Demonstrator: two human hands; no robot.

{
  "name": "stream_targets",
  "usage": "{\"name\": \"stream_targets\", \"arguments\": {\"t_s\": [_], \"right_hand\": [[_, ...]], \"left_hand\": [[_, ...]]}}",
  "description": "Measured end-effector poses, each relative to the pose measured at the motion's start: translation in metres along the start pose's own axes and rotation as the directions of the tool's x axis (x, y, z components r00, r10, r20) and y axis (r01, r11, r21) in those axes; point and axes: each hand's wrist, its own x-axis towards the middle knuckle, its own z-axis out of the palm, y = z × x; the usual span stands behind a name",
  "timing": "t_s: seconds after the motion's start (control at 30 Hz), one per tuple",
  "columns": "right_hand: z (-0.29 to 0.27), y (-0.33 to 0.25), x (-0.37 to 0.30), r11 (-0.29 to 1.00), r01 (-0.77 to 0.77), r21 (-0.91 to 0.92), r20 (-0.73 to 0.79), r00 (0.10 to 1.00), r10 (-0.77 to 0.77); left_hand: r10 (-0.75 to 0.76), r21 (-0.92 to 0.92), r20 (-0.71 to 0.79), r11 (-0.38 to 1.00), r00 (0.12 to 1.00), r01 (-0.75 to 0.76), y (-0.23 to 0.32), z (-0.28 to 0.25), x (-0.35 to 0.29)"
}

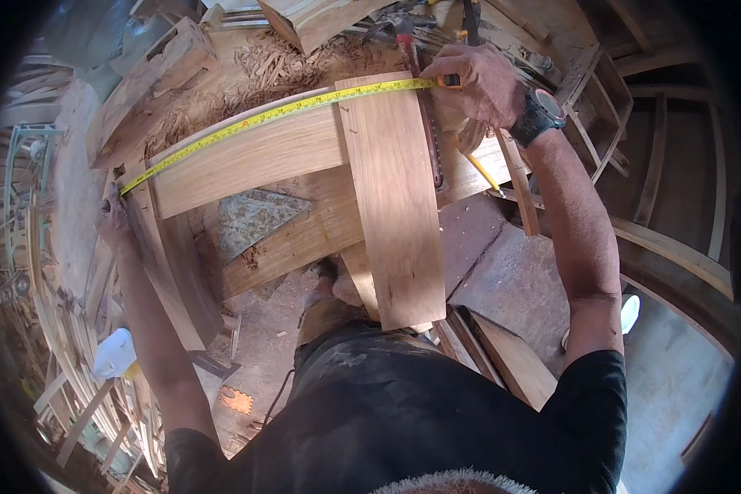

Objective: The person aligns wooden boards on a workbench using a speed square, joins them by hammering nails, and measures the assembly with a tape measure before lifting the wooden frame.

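A yellow tape measure (288,105) is stretched across a wooden crosspiece (251,154) between two wider boards. At the far left end of its blade, my left hand (117,218) is closed on the tip, beside the left board (169,259). My right hand (484,86), with a watch on the wrist, is closed round the case beyond the right board (395,206). A yellow pencil (484,173) sticks out below my right hand; its upper end is hidden, so I cannot tell how it is held. The blade lies over the right board's far end.
Wood shavings (284,66) are heaped behind the crosspiece. A dark red metal bar (431,136) lies along the right board. Thin offcuts (82,329) crowd the left. A triangular speckled piece (259,218) rests on the bench plank (305,239). Boards (510,354) lean near my right side.
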Motion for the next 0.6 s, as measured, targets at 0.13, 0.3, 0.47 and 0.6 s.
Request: {"name": "stream_targets", "arguments": {"t_s": [0.13, 0.3, 0.47, 0.6], "right_hand": [[-0.002, -0.006, 0.006, 1.0, 0.003, -0.009, 0.06, 0.998, -0.003], [-0.006, 0.001, 0.016, 0.984, 0.087, 0.157, 0.039, 0.995, -0.094], [-0.012, -0.004, 0.008, 0.984, -0.023, 0.178, 0.121, 0.993, 0.001], [-0.005, -0.006, 0.012, 0.972, -0.035, 0.232, 0.122, 0.993, 0.007]], "left_hand": [[-0.147, -0.041, 0.066, 0.988, 0.987, 0.15, 0.005, -0.002, -0.011], [0.038, 0.226, 0.01, 0.973, 0.999, -0.039, -0.035, -0.033, 0.016], [0.018, 0.268, -0.192, 0.963, 0.981, 0.035, 0.021, -0.001, -0.012], [-0.128, 0.03, -0.179, 0.99, 0.975, 0.135, 0.019, -0.009, -0.014]]}}
